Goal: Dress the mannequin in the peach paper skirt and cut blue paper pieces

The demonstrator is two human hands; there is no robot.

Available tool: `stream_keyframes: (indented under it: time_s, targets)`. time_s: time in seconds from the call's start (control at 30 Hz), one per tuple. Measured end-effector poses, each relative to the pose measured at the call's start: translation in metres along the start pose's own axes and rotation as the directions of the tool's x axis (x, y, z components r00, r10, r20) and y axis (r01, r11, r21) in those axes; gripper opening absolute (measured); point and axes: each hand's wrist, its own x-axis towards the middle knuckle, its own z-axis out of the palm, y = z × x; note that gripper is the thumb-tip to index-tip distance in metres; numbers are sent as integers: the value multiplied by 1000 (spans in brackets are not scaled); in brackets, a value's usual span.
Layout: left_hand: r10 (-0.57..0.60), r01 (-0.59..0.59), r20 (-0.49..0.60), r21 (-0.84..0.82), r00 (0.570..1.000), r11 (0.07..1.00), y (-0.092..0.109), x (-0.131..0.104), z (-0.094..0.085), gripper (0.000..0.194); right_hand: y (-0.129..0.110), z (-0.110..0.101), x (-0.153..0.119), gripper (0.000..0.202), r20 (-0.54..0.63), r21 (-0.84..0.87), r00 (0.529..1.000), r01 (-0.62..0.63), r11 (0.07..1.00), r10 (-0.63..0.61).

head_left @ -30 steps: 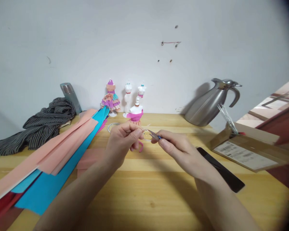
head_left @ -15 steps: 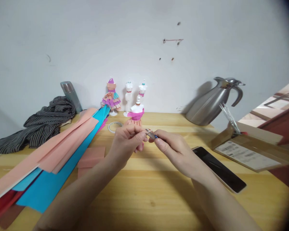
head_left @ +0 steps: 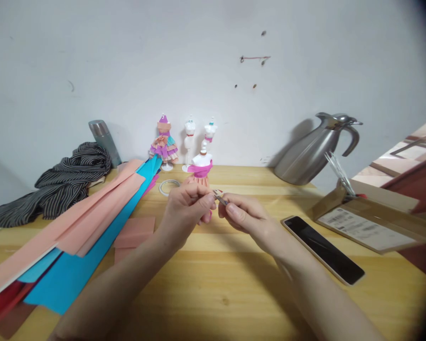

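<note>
Over the middle of the wooden table, my left hand [head_left: 188, 208] is closed in a pinch on something small that I cannot make out. Close to its right, my right hand [head_left: 243, 213] grips a small metal tool [head_left: 220, 199], whose tip reaches the left fingertips. Just behind my left hand stands a small white mannequin [head_left: 200, 166] with a magenta top and a peach skirt, its lower part hidden by the fingers. A roll of tape [head_left: 169, 187] lies behind my left wrist.
Crepe paper [head_left: 92, 222] and striped cloth [head_left: 67, 175] lie left, beside a flask [head_left: 104, 142]. A dressed mannequin [head_left: 164, 142] and white ones [head_left: 189, 137] stand behind. Right are a phone [head_left: 323, 248], a cardboard box [head_left: 369, 225] and a steel jug [head_left: 305, 151].
My right hand has shifted slightly left, closer to my left hand, and the tool has turned a little in its fingers. My left hand has stayed almost still.
</note>
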Motion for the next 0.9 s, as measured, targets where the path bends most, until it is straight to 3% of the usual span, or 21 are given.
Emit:
stream_keyframes:
  time_s: [0.53, 0.77, 0.9]
  targets:
    - [-26, 29, 69, -50, 997, 998, 1, 4, -3, 22, 13, 3, 4, 39, 44, 199, 998, -51, 979, 43]
    - [-165, 171, 50, -180, 985, 969, -1, 9, -2, 27, 4, 14, 2, 38, 98, -33, 995, -6, 999, 9]
    - [-160, 161, 59, -20, 985, 987, -8, 13, 0, 24, -2, 21, -3, 32, 205, -200, 978, -2, 980, 44]
